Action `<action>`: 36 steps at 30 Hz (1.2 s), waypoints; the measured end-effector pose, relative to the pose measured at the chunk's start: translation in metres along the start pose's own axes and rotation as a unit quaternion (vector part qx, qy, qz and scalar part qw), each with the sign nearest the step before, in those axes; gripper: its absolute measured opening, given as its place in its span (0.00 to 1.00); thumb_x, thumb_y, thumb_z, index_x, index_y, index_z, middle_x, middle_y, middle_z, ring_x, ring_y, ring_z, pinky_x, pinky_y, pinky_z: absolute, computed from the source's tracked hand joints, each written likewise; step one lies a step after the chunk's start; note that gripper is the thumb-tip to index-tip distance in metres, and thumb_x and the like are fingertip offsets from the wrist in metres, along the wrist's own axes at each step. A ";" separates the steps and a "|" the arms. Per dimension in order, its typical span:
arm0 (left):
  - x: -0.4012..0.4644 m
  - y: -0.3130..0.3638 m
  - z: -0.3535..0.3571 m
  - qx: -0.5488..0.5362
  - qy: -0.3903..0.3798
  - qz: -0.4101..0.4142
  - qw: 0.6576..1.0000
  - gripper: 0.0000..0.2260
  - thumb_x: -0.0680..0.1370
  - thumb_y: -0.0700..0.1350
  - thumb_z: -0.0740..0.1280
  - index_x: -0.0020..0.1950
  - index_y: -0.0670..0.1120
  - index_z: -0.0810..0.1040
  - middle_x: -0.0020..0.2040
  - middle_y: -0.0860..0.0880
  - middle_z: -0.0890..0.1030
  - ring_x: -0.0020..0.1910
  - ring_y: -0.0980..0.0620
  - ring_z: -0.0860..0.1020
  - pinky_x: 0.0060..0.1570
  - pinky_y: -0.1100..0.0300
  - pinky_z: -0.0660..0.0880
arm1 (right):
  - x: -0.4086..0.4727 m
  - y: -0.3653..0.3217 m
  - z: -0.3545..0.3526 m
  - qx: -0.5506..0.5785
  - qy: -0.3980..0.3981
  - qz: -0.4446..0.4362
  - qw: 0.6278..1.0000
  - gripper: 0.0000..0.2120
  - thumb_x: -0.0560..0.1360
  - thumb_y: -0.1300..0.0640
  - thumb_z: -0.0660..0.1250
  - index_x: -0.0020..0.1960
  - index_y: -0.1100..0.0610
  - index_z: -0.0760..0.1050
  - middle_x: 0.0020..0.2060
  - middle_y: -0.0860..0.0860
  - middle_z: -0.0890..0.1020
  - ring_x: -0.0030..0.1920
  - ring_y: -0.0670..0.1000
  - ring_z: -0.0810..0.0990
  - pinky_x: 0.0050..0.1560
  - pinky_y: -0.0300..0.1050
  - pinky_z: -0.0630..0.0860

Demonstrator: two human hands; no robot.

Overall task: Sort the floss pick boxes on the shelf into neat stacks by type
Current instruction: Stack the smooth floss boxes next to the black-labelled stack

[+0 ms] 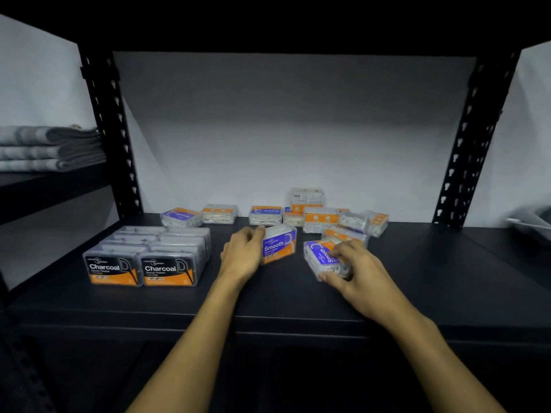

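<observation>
Left hand (243, 253) fingers curled on an upright purple box (278, 244) just right of them, right hand (354, 265) fingers clamped over a flat purple box (323, 257) beneath them, black boxes (143, 257) stacked left, loose boxes (316, 216) beyond the fingertips, dark shelf (447, 278)

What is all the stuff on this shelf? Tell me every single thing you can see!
Charcoal boxes: two neat rows, exact count unclear, black and orange labels, left on the shelf.
Smooth boxes: two, purple and orange labels, one in each hand, mid-shelf.
Loose boxes: about ten, purple, orange and white, jumbled at the back, one perched on top of others.
Shelf: one, black, with black slotted posts at both sides.
Folded towels: one stack, grey and white, on the neighbouring shelf at left.
Left hand: grips the upright Smooth box.
Right hand: grips the other Smooth box.
</observation>
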State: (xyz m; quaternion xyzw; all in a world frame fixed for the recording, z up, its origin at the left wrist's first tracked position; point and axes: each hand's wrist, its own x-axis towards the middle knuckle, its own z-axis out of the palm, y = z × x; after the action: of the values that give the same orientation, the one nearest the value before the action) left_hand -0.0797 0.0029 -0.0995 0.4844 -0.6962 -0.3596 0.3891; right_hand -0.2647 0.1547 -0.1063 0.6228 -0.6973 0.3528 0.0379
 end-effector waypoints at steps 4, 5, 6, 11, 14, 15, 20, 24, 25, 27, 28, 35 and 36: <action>-0.003 0.002 -0.001 -0.018 -0.024 0.007 1.000 0.26 0.69 0.73 0.60 0.49 0.53 0.79 0.49 0.53 0.84 0.54 0.48 0.81 0.62 0.46 0.73 | -0.010 -0.006 0.001 -0.017 -0.019 -0.003 1.000 0.22 0.77 0.53 0.71 0.69 0.56 0.74 0.64 0.45 0.72 0.61 0.45 0.74 0.64 0.36 0.69; -0.003 0.001 -0.001 -0.018 -0.025 0.010 0.999 0.25 0.68 0.73 0.63 0.48 0.54 0.79 0.49 0.54 0.84 0.54 0.49 0.81 0.61 0.46 0.74 | -0.013 -0.006 0.001 -0.009 -0.012 -0.008 1.000 0.21 0.77 0.54 0.70 0.69 0.56 0.75 0.62 0.45 0.73 0.59 0.44 0.74 0.65 0.40 0.72; -0.003 -0.001 -0.001 -0.019 -0.025 0.013 0.999 0.23 0.68 0.71 0.65 0.47 0.54 0.79 0.49 0.55 0.85 0.54 0.49 0.82 0.61 0.47 0.75 | -0.016 -0.007 0.001 0.003 -0.003 -0.012 1.000 0.20 0.78 0.53 0.70 0.69 0.54 0.74 0.59 0.43 0.73 0.54 0.41 0.75 0.61 0.42 0.74; -0.003 -0.004 -0.001 -0.040 -0.039 0.024 0.998 0.14 0.75 0.62 0.69 0.48 0.51 0.79 0.48 0.54 0.85 0.51 0.52 0.82 0.54 0.54 0.78 | -0.019 -0.010 0.000 0.087 0.075 0.017 0.993 0.24 0.79 0.45 0.66 0.72 0.45 0.66 0.51 0.41 0.74 0.41 0.40 0.75 0.47 0.35 0.70; -0.002 -0.005 -0.001 -0.043 -0.040 0.026 0.998 0.16 0.75 0.63 0.68 0.49 0.51 0.80 0.48 0.54 0.85 0.50 0.53 0.83 0.54 0.52 0.78 | -0.009 -0.005 -0.005 0.133 0.068 0.063 0.987 0.27 0.77 0.41 0.66 0.74 0.43 0.64 0.60 0.44 0.74 0.54 0.40 0.76 0.58 0.41 0.73; -0.001 -0.006 -0.001 -0.042 -0.043 0.025 0.998 0.16 0.76 0.63 0.68 0.49 0.51 0.80 0.48 0.54 0.85 0.50 0.53 0.82 0.54 0.52 0.78 | -0.005 -0.002 -0.007 0.144 0.037 0.081 0.986 0.31 0.76 0.40 0.68 0.76 0.41 0.62 0.66 0.43 0.72 0.63 0.41 0.74 0.66 0.43 0.71; -0.004 -0.002 -0.002 -0.062 -0.045 0.032 0.997 0.12 0.77 0.57 0.68 0.56 0.53 0.80 0.50 0.54 0.84 0.50 0.55 0.82 0.50 0.58 0.77 | 0.014 0.009 -0.010 0.166 -0.122 0.131 0.970 0.44 0.67 0.38 0.75 0.78 0.45 0.61 0.71 0.43 0.73 0.69 0.42 0.72 0.73 0.48 0.67; -0.011 -0.001 -0.005 -0.054 -0.021 0.067 0.996 0.09 0.77 0.54 0.68 0.56 0.59 0.81 0.50 0.58 0.84 0.50 0.60 0.81 0.48 0.64 0.75 | 0.018 0.010 -0.012 0.218 -0.111 0.147 0.958 0.41 0.65 0.46 0.81 0.73 0.50 0.68 0.58 0.45 0.83 0.55 0.38 0.81 0.59 0.37 0.75; -0.014 -0.001 -0.006 -0.051 -0.024 0.074 0.996 0.09 0.78 0.54 0.68 0.57 0.59 0.81 0.50 0.58 0.84 0.50 0.61 0.81 0.47 0.66 0.74 | 0.018 0.008 -0.012 0.209 -0.107 0.149 0.961 0.39 0.64 0.47 0.81 0.71 0.48 0.69 0.57 0.45 0.83 0.53 0.38 0.82 0.55 0.34 0.75; -0.021 0.000 -0.008 -0.052 -0.034 0.082 0.995 0.09 0.79 0.54 0.67 0.58 0.59 0.81 0.50 0.60 0.84 0.49 0.65 0.80 0.43 0.71 0.72 | 0.019 0.007 -0.012 0.188 -0.101 0.152 0.965 0.33 0.62 0.44 0.81 0.63 0.49 0.75 0.52 0.44 0.85 0.48 0.39 0.83 0.52 0.36 0.77; -0.024 0.000 -0.009 -0.049 -0.036 0.086 0.994 0.10 0.80 0.54 0.66 0.59 0.58 0.81 0.49 0.60 0.83 0.49 0.66 0.79 0.42 0.72 0.71 | 0.020 0.007 -0.011 0.184 -0.102 0.153 0.965 0.31 0.61 0.42 0.81 0.60 0.51 0.78 0.48 0.45 0.86 0.46 0.40 0.84 0.51 0.39 0.79; -0.046 -0.002 -0.015 0.048 -0.023 0.167 0.985 0.18 0.81 0.57 0.64 0.69 0.54 0.78 0.61 0.53 0.81 0.58 0.59 0.78 0.56 0.65 0.73 | 0.016 0.005 -0.015 0.180 -0.039 0.114 0.976 0.34 0.63 0.48 0.82 0.64 0.49 0.71 0.52 0.47 0.82 0.46 0.42 0.83 0.46 0.37 0.77; -0.048 -0.002 -0.018 0.059 -0.033 0.173 0.983 0.18 0.81 0.57 0.64 0.69 0.54 0.78 0.61 0.53 0.81 0.59 0.59 0.78 0.57 0.65 0.73 | 0.016 0.006 -0.014 0.186 -0.023 0.106 0.976 0.34 0.64 0.50 0.82 0.66 0.50 0.71 0.54 0.47 0.82 0.47 0.43 0.82 0.48 0.37 0.77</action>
State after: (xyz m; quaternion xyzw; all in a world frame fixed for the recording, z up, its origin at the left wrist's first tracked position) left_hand -0.0523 0.0459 -0.1023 0.3666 -0.8019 -0.2612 0.3929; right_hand -0.2786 0.1486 -0.0907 0.5493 -0.6821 0.4641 -0.1325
